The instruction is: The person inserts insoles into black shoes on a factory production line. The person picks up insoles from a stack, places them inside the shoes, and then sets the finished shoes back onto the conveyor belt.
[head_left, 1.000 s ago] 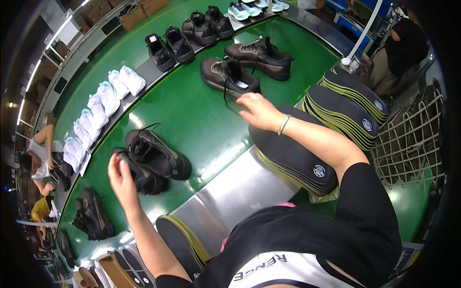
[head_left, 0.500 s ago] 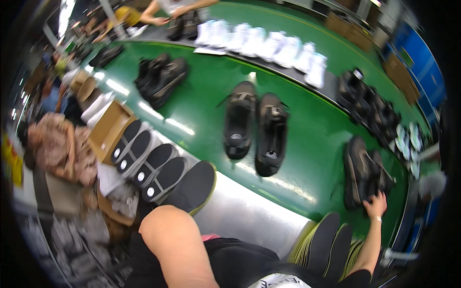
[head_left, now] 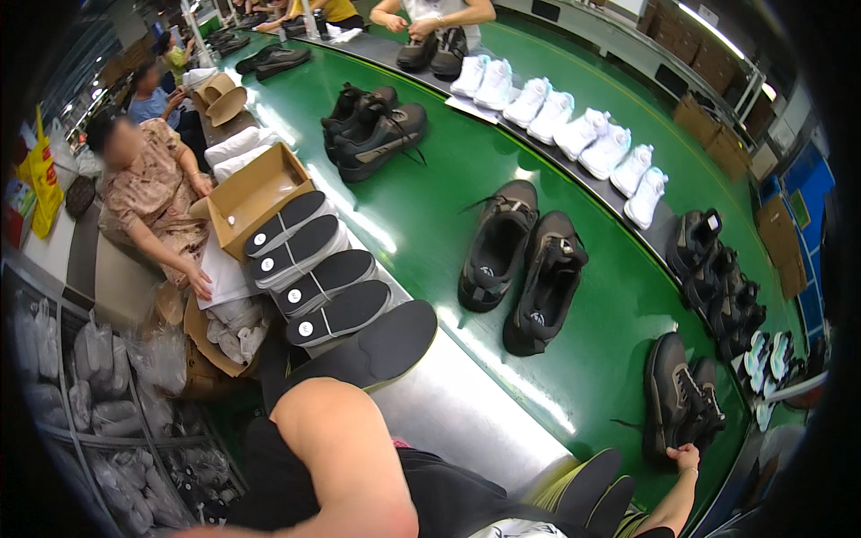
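My right hand (head_left: 687, 457) is at the far right, its fingers closed on the heel edge of a dark brown shoe (head_left: 665, 394). A matching shoe (head_left: 708, 394) stands right beside it, with dark laces. My left arm (head_left: 345, 439) bends across the lower edge, and its hand is out of view. Close to that arm lies a large black insole (head_left: 377, 350) with a yellow-green edge. Stacks of black insoles (head_left: 583, 489) with yellow-green edges stand between my body and my right arm. Another pair of brown shoes (head_left: 525, 264) sits in the middle of the green belt.
Banded insole bundles (head_left: 339, 309) lie left, beside an open cardboard box (head_left: 269, 193). White shoes (head_left: 592, 134) and dark shoes (head_left: 717, 278) line the far ledge. A co-worker (head_left: 152, 184) sits left; another person's hands (head_left: 426, 27) hold dark shoes at the back. More shoes (head_left: 381, 134) rest far left.
The whole view has swung, so the belt and shoes appear shifted right and lower. My right hand stays at the shoe's heel, its fingers now drawn closer together.
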Demonstrator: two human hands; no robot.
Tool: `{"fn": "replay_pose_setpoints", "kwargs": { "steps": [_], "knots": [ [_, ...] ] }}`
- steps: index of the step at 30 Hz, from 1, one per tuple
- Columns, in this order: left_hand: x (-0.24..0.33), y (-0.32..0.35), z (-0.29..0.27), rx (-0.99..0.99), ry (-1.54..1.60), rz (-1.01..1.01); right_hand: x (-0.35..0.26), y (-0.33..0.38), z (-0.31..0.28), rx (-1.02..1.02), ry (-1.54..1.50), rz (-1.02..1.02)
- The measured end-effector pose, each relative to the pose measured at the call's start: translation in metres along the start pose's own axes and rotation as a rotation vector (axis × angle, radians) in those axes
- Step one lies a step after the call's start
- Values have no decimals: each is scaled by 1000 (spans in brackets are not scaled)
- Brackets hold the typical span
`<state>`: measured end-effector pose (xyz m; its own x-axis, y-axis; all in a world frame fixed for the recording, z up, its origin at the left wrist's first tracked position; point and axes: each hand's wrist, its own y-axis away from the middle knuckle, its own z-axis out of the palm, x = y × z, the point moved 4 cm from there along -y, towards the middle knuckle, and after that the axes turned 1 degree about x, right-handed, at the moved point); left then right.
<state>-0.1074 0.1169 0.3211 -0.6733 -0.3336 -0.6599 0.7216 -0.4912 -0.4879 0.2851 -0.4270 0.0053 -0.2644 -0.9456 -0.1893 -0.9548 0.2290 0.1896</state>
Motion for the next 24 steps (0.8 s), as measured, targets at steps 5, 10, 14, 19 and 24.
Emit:
{"fn": "replay_pose_setpoints", "kwargs": {
  "steps": [5, 10, 14, 19, 24],
  "knots": [
    [20, 12, -58, -278, -673, -316, -37, 3, -13, -171, -472, -136],
    [35, 5, -82, -444, -1035, -451, -128, 38, -70, -175, -682, 219],
    [36, 38, -96, -709, -865, -998, -173, 90, -89, -406, -1057, -111],
    [58, 142, -108, -332, -608, -2020, -217, 214, -136, -67, -462, -640],
    [135, 176, -103, -462, -859, -2629, -281, 359, -78, 110, -17, -1223]
  ]
}}
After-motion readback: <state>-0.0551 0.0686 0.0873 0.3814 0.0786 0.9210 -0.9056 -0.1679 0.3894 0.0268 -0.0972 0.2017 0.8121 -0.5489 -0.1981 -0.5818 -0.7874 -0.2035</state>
